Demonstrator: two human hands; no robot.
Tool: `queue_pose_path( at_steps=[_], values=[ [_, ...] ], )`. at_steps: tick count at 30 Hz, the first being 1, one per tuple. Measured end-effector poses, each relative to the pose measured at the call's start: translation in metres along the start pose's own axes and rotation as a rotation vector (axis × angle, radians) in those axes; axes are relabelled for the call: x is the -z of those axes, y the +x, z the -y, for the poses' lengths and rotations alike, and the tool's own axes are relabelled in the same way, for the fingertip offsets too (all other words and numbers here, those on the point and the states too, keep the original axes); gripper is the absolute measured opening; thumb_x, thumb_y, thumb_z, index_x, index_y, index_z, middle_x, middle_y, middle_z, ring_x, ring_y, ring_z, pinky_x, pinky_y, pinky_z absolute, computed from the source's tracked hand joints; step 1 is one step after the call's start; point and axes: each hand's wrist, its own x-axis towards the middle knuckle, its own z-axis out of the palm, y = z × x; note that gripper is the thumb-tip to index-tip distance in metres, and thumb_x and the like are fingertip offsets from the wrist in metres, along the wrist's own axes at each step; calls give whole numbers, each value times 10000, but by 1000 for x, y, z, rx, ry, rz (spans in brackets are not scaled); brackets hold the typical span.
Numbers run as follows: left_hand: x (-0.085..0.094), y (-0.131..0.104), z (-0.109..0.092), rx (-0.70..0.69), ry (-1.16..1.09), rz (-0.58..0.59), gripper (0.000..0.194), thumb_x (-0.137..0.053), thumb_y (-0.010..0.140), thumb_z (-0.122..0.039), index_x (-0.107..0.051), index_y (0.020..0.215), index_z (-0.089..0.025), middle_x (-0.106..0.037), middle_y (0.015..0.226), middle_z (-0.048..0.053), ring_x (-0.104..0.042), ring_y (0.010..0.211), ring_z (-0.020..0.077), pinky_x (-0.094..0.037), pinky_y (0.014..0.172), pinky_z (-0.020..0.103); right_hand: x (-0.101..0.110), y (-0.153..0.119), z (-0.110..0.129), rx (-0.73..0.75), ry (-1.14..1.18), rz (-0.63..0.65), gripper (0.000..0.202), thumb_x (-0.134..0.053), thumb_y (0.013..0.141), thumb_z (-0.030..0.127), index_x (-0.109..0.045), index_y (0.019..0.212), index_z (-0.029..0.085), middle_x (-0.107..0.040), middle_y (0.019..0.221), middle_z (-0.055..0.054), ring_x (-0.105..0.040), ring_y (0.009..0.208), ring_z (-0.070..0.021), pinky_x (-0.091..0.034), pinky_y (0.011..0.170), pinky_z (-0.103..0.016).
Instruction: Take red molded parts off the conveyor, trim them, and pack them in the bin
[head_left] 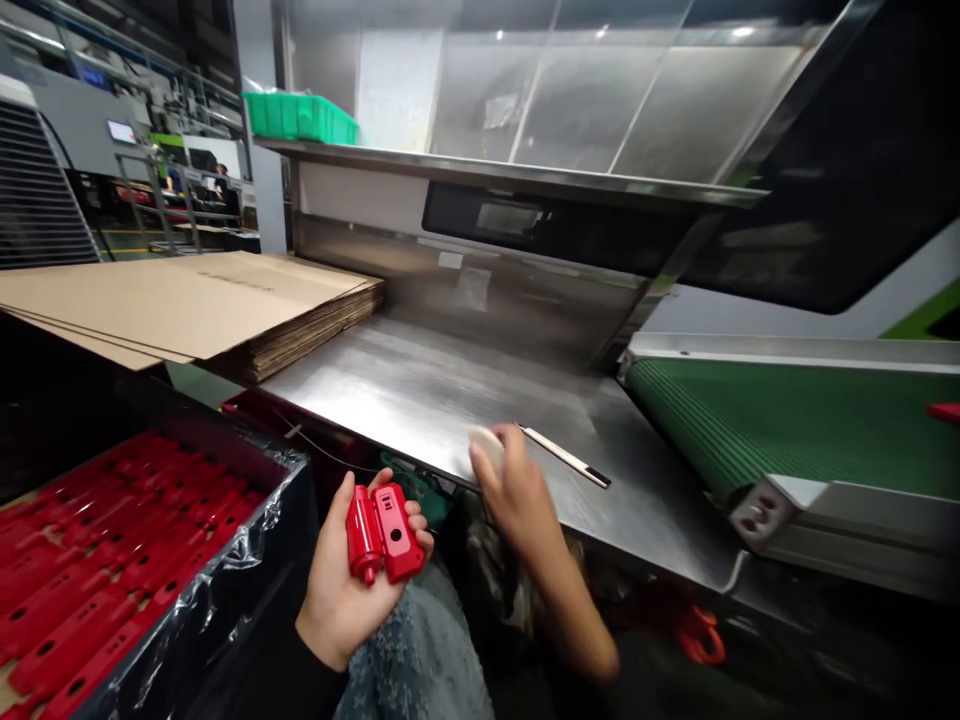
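Observation:
My left hand [360,590], palm up, is closed round a red plastic part [400,535]. One half of it is a rounded cylinder with a small nub; the other is flatter, with a dark round hole and small slots. Whether it is one piece or two I cannot tell. Over the front edge of the steel table, my right hand [517,485] pinches a pale, flat, rounded piece [487,447], blurred and partly behind the fingers. Just beyond that hand, a thin white stick-like tool with a black end [568,457] lies on the table.
At the lower left, a black-lined box [289,490] holds rows of red plastic parts [97,580]. Stacked cardboard sheets [187,300] lie on the left. A green conveyor belt [795,420] stands right of the steel table [420,390]. A green bin [300,118] sits on the shelf above.

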Motion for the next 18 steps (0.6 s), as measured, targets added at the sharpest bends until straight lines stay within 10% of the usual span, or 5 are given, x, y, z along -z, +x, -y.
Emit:
queue_pose_path(
  at_steps=[5, 18],
  values=[
    [-3, 10, 12, -81, 6, -118, 295, -503, 927, -422, -613, 873, -153, -548, 799, 74, -580, 707, 188, -534, 624, 321, -21, -111, 27, 160, 228, -168, 278, -397, 966, 445, -525, 1176, 314, -540, 998, -21, -623, 711, -124, -486, 579, -227],
    [-49, 5, 51, -168, 14, -134, 325, -509, 920, -469, -600, 847, -165, -565, 777, 58, -579, 667, 160, -525, 605, 276, -5, -110, 38, 271, 269, -447, 264, -479, 953, 251, -573, 1195, 208, -530, 989, -67, -590, 815, -139, -482, 685, -242]
  ],
)
